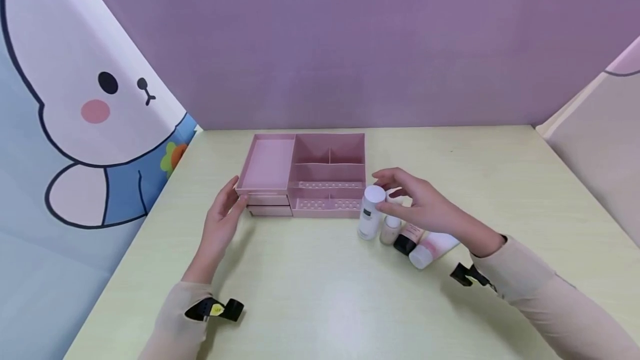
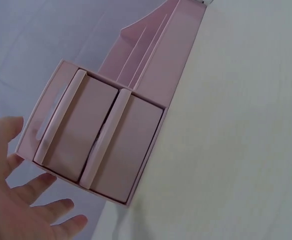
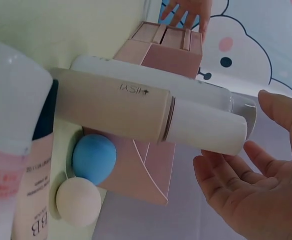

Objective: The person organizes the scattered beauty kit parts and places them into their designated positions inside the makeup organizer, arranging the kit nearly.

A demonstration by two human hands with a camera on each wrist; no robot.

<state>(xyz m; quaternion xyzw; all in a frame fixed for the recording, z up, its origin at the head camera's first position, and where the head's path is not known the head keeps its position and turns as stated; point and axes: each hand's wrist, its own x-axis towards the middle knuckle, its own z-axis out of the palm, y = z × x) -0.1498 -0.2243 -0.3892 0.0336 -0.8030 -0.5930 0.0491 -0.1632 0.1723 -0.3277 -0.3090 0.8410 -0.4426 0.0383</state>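
Pink organizer [image 1: 267, 163] is sitting mid-frame in the head view, on the pale table [image 1: 325, 293]; flat tray top over two drawers on its left, divided compartments on its right. Left hand [image 1: 225, 216] is hovering at the organizer's lower-left corner, fingers spread, thumb nearest the drawer fronts; can't tell how much is touching. White bottle [image 1: 369, 220] is standing upright just right of the organizer's lower-right corner. Right hand [image 1: 417, 203] is hovering right of center, over the group of bottles and tubes, thumb and fingers parted around the cap area of the white bottle; right-wrist view is showing them spread, contact unclear. Beige bottle [image 1: 389, 233] with white cap is standing right beside the white one, partly under the hand. BB tube [image 1: 411, 235] with black cap is lying next in line, then white-and-pink tube [image 1: 435, 246], cap pointing to lower left. Blue sponge [image 3: 94, 159] and pale sponge [image 3: 79, 201] are sitting side by side at lower left of the right-wrist frame, next to the bottles. Purple backdrop [image 1: 350, 43] is filling the top of the head frame; cartoon print [image 1: 90, 65] is showing at upper left.
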